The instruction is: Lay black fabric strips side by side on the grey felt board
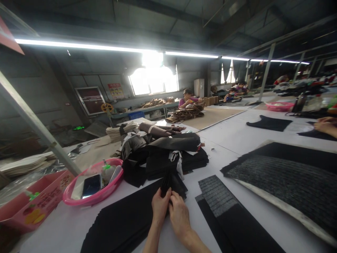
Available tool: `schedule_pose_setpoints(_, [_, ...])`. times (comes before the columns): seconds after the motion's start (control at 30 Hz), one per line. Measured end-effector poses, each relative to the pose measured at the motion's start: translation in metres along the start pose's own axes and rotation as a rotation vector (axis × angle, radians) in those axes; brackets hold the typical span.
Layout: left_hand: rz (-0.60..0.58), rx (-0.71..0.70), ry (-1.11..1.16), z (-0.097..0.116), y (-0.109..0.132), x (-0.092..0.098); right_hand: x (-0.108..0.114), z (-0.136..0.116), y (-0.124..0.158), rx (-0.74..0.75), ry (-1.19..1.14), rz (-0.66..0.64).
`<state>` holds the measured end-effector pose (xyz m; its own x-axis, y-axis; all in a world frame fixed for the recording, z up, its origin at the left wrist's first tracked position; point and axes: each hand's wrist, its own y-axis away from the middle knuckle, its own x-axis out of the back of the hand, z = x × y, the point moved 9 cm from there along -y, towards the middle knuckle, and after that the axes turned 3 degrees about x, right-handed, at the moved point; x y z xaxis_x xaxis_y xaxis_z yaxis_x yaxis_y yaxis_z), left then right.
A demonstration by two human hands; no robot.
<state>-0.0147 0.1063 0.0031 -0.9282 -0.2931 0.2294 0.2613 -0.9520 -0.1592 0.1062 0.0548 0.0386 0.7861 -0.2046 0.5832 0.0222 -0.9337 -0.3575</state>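
Note:
Side by side over the table, my left hand (160, 205) and my right hand (179, 213) pinch the edge of a small bunch of black fabric pieces (166, 180), thumbs close together. The bunch stands upright between the fingers, its layers pressed into folds. Under and left of my hands lies a fanned stack of black cut panels (118, 218). To the right is a long black strip pile (223, 211) with a grey, lined patch on top. Just beyond my hands sits a heap of tied black bundles (176, 158) with a white tie hanging down.
A pink basin (68, 200) at left holds a phone (92, 185) and a green-capped bottle (106, 169). Beside it stands a pink box (34, 211). A large black fabric stack (284, 172) lies at right, near another person's hand (326, 125). A metal post (39, 123) rises at left.

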Motion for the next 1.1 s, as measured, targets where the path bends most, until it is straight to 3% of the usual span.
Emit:
schedule_pose_setpoints(0.17, [0.029, -0.025, -0.004, -0.005, -0.002, 0.003, -0.001, 0.018, -0.002, -0.095, -0.29, 0.076])
schedule_pose_setpoints(0.33, [0.045, -0.036, -0.026, -0.004, -0.001, 0.004, -0.011, 0.073, 0.016, -0.574, -0.767, 0.307])
schedule_pose_setpoints(0.57, [0.026, -0.029, -0.041, -0.001, 0.001, 0.002, -0.022, 0.071, 0.024, -0.754, -1.093, 0.372])
schedule_pose_setpoints(0.73, [0.01, -0.024, -0.039, 0.001, 0.001, 0.001, -0.03, 0.066, 0.021, -0.766, -1.178, 0.347])
schedule_pose_setpoints(1.1, [0.0, 0.013, -0.067, 0.003, 0.006, -0.001, -0.044, 0.05, 0.008, -0.571, -1.006, 0.162])
